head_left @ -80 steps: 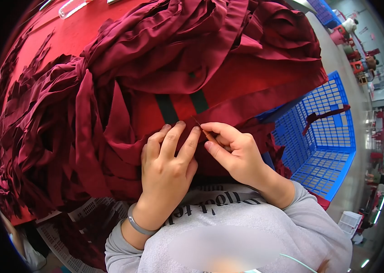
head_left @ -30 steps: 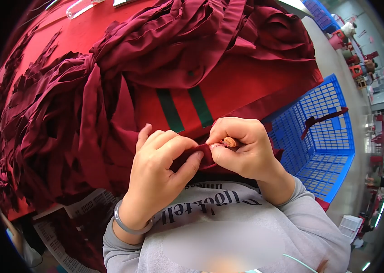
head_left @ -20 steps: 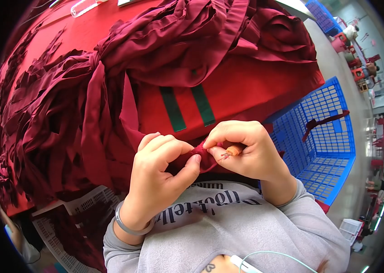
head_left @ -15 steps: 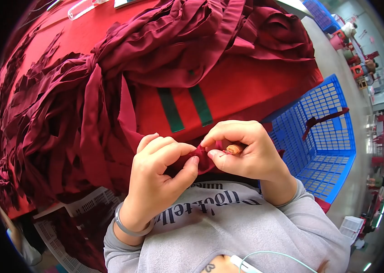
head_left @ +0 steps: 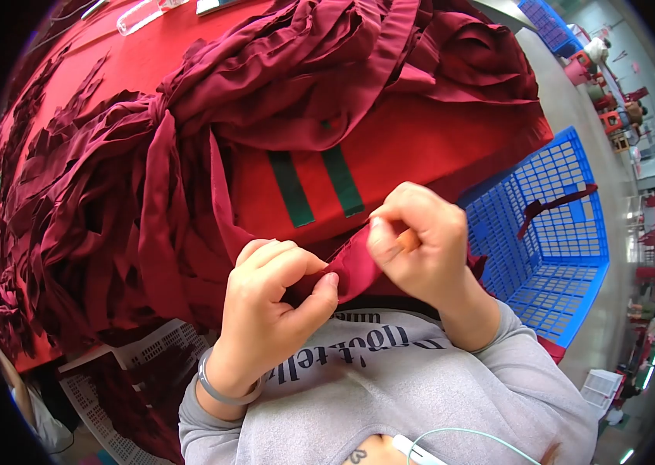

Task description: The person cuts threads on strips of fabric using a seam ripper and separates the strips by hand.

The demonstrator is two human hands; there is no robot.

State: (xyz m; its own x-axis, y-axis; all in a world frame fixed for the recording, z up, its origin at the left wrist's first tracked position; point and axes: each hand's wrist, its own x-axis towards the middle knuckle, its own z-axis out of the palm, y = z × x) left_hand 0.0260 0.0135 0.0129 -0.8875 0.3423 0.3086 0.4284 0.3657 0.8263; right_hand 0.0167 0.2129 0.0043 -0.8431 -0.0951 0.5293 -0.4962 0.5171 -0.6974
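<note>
My left hand (head_left: 269, 298) pinches a dark red fabric strip (head_left: 355, 267) between thumb and forefinger. My right hand (head_left: 420, 240) is closed at the strip's other side, up and to the right, with a small orange-brown handle (head_left: 407, 239) held inside its curled fingers. The strip is stretched between the two hands, above my lap. Whatever tip the handle has is hidden. Just beyond my hands, two dark green bands (head_left: 290, 188) cross the red table surface (head_left: 413, 155). A large heap of dark red strips (head_left: 281, 85) lies beyond and to the left.
A blue basket (head_left: 560, 240) with a dark red strip over its side stands at the right. A white crate (head_left: 95, 391) with dark red fabric is at the lower left. A clear bottle (head_left: 140, 17) lies at the top left. Part of another person's arm shows at the far left.
My right hand has moved up and right, away from my left hand, and the strip between them is now stretched out. Earlier, both hands were on the red surface near the green bands.
</note>
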